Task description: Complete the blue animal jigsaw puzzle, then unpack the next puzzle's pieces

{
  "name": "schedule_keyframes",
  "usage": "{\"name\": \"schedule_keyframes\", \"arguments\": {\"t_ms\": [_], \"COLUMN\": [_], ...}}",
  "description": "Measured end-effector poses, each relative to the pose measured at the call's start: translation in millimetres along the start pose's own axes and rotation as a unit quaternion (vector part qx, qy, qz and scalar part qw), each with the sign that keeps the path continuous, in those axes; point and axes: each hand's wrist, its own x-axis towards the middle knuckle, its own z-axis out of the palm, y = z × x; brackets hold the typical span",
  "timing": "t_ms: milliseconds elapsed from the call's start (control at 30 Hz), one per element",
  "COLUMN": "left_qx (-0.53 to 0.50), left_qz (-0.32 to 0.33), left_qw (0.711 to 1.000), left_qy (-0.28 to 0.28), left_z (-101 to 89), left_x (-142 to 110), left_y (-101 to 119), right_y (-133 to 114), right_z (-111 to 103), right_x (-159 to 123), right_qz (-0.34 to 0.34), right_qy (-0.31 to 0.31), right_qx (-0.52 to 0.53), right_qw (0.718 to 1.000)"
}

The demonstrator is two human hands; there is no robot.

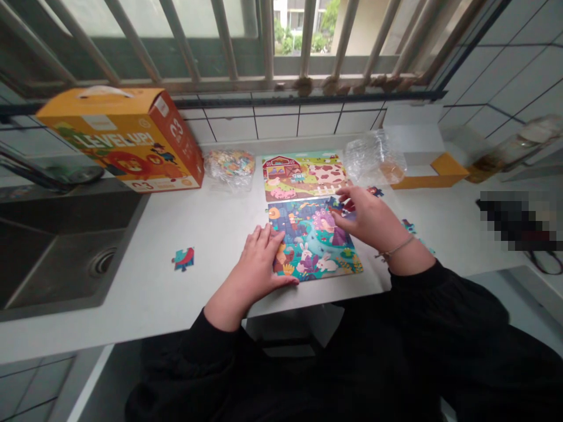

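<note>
My left hand lies flat, fingers spread and holding nothing, on the left edge of the colourful peacock-and-rabbit cardboard jigsaw puzzle on the white countertop. My right hand presses its upper right corner, fingertips on a piece there; whether they pinch it I cannot tell. A finished farm puzzle touches its far edge.

The left hand lay flat on the peacock puzzle's left edge, while the right hand pressed its upper right corner. A farm puzzle sat just beyond, and a loose piece lay near the sink.
</note>
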Motion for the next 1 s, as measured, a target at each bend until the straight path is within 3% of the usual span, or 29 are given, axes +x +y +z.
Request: {"name": "schedule_keyframes", "arguments": {"t_ms": [133,233,300,367,500,667,1000], "left_qx": [-0.016,-0.031,-0.046,-0.062,-0.102,-0.095,-0.120], "left_qz": [-0.004,-0.018,-0.047,-0.076,-0.032,0.034,0.012], "left_qw": [0.997,0.988,0.982,0.978,0.991,0.994,0.993], "left_qy": [0.080,0.153,0.176,0.183,0.080,0.031,0.000], "left_z": [-40.8,-79.4,-91.6,-89.7,-66.8,-56.9,-58.1], "left_x": [25,52,69,81,85,83,86], "left_y": [-11,-32,-49,-65,-79,-79,-89], "right_y": [-49,-80,-94,-100,-92,-78,-78], "right_z": [38,74,98,118,137,140,141], "right_x": [32,56,68,74,72,71,73], "right_qz": [-0.060,-0.090,-0.096,-0.104,-0.115,-0.084,-0.081], "right_qy": [-0.043,-0.085,-0.115,-0.145,-0.160,-0.156,-0.152], "right_qx": [0.043,0.059,0.062,0.066,0.096,0.163,0.174], "right_qw": [0.996,0.991,0.987,0.982,0.976,0.971,0.970]}}
